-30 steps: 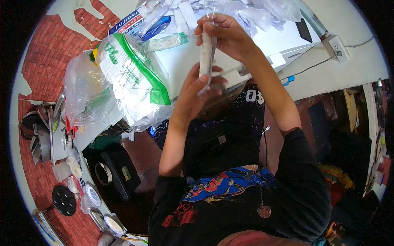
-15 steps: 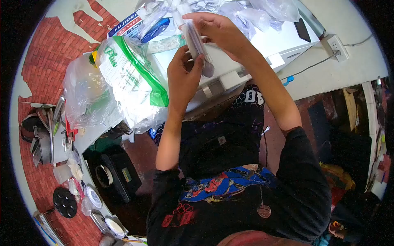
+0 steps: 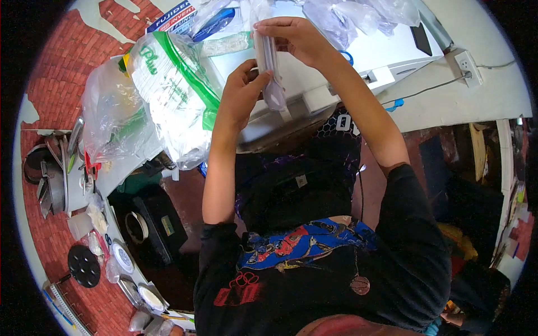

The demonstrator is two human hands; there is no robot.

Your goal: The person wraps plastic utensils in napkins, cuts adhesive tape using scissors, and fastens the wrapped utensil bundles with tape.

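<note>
Both my hands hold one small clear plastic packet (image 3: 269,67) with white utensil-like pieces inside, upright above the white table (image 3: 370,53). My left hand (image 3: 240,95) grips its lower left side. My right hand (image 3: 294,38) pinches its top edge. To the left lies a large zip bag with a green stripe (image 3: 174,95), stuffed with white items.
Clear plastic bags (image 3: 358,14) pile at the table's far side, beside a blue-and-white box (image 3: 174,15). A wall socket (image 3: 468,64) with a cable sits at right. Pots and metal tools (image 3: 53,179) crowd the left; a black case (image 3: 151,224) lies on the floor.
Both hands lifted the packet up and away from my body and turned it. My left hand shifted from under it to its left side.
</note>
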